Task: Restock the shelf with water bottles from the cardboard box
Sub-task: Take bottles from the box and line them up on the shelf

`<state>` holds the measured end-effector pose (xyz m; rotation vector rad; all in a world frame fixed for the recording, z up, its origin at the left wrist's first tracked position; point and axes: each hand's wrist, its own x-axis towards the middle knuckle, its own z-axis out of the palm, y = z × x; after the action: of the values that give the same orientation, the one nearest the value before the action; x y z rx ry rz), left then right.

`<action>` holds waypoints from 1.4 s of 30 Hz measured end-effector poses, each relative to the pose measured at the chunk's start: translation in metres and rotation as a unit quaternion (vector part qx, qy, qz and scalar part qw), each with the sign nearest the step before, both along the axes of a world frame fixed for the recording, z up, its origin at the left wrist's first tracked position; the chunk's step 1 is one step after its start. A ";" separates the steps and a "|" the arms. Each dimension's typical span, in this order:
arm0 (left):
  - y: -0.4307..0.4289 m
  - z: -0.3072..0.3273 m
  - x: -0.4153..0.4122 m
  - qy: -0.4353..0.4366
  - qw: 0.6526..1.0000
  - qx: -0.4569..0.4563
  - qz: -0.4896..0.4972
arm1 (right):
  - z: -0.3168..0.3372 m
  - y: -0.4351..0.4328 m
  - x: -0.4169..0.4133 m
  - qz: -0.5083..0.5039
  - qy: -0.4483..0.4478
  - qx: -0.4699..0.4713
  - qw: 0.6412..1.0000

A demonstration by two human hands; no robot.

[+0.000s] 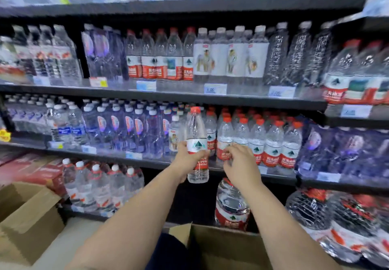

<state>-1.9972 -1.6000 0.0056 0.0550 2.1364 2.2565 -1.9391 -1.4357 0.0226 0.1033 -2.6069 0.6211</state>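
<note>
Observation from the head view: the left hand is wrapped around the middle of a water bottle, fingers curled over its red and white label, and holds it upright in the air. The bottle is clear with a red cap and sits in front of the shelf, over its front edge and not resting on it. To its right, a block of red-capped bottles with matching labels stands on that shelf in several rows. The right hand is at the front of this block. Its fingers are bent against the label of the front-row bottle nearest the held one; whether they pinch it or only touch it cannot be told. Left of the held bottle on the same shelf stand blue-labelled bottles with white caps. A cardboard box lies open at the bottom of the view between the two forearms; its contents are hidden. A second cardboard box stands open at the lower left on the floor. Large jugs with red labels occupy the lowest level below the right hand. The shelf above carries further bottles, with a price tag on its lip. The edges of the view are blurred.
</note>
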 end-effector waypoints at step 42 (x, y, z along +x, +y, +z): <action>0.053 -0.070 -0.159 0.096 0.963 -0.245 0.063 | -0.068 0.043 -0.122 0.011 -0.089 0.008 0.996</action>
<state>-2.1562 -1.5472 -0.0646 0.1299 2.8112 1.7689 -2.0610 -1.3929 -0.0457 0.0843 -2.7864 0.6447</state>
